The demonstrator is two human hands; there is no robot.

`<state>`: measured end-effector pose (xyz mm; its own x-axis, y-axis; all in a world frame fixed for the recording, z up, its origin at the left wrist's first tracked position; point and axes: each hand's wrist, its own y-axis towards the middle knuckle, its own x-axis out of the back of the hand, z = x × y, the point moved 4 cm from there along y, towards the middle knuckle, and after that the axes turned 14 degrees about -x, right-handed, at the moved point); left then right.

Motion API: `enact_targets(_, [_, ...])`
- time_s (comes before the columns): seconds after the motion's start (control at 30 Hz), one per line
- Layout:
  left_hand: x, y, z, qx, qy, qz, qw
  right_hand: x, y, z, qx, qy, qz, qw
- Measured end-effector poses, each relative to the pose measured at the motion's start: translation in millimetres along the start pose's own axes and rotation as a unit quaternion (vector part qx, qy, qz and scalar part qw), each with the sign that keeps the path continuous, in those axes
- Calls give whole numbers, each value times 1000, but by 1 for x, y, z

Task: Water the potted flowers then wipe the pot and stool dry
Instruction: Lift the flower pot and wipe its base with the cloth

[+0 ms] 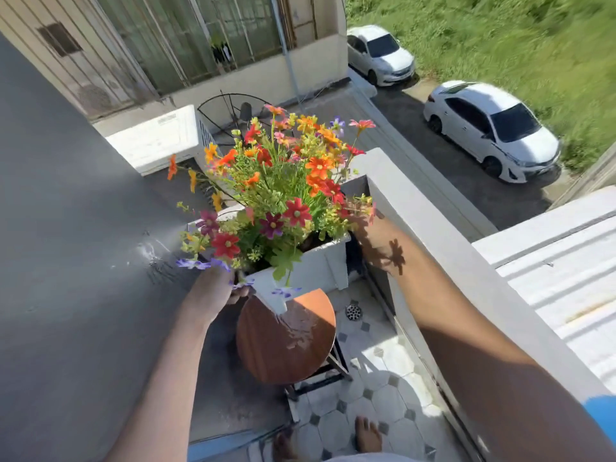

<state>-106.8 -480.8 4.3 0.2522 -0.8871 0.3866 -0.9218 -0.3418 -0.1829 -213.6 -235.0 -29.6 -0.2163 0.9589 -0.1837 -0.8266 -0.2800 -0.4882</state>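
Note:
A white square pot [320, 266] full of red, orange, yellow and purple flowers [283, 181] is lifted clear above a round brown wooden stool [266, 348]. My left hand [213, 288] grips the pot's near left corner. My right hand [366, 235] holds the pot's far right side, partly hidden behind the blooms. Water runs off the pot's lowest corner, and a wet patch with droplets [300, 331] lies on the stool's seat. No cloth is in view.
I stand on a narrow tiled balcony with a floor drain [354, 311]. A grey wall [66, 228] lies to the left, a white parapet [433, 235] to the right. My bare feet [366, 435] are near the stool. Cars are parked far below.

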Motion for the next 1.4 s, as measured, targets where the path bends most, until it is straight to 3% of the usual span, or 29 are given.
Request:
enact_targets(0.07, [-1,-2,-5,-13,9,10,1000,18,1,-39,-17,-69,-10,997])
enact_targets(0.13, [-3,0,-8,-19,-14,-3,1000,26,0,-48,-24,-64,-55,996])
enact_targets(0.2, [-6,7,-5,-11,-68,-12,998,18,-11,-41,-43,-12,-55,997])
enact_targets(0.27, [-9,13,-3,-8,-86,-15,996,-5,-20,-27,19,42,-41,998])
enact_targets(0.3, [-10,14,-2,3,-95,-27,995,-4,-5,-35,35,111,-77,990])
enact_targets(0.37, [-12,8,2,40,-123,-82,988,-14,-9,-27,30,145,-211,966])
enact_targets(0.43, [-22,-6,4,55,-140,-114,982,-20,-5,-31,-12,137,-217,967])
enact_targets(0.5, [-44,-23,7,67,-134,-77,986,-22,-11,-29,-2,163,-251,954])
enact_targets(0.57, [-72,-37,5,65,-112,9,992,-23,-11,-30,-1,185,-281,942])
enact_targets(0.63, [-93,-39,1,53,-96,41,993,-31,-11,-34,-13,167,-279,946])
enact_targets(0.77, [-105,-26,-6,47,-58,-1,997,-44,-7,-60,-53,142,-245,958])
enact_targets(0.93, [-100,-25,8,27,-35,-19,999,-58,-37,-56,-19,165,-187,968])
enact_targets(1.07, [-93,-32,9,22,-101,-64,993,-66,-59,-44,6,161,-70,984])
enact_targets(1.13, [-82,-30,2,24,-141,-60,988,-60,-64,-30,42,82,-35,995])
enact_targets(1.23, [-62,-30,-16,32,-199,-35,979,-48,-57,-11,159,-44,-52,985])
enact_targets(1.4, [-42,-37,-28,14,-236,-8,972,-34,-23,14,269,-139,-164,939])
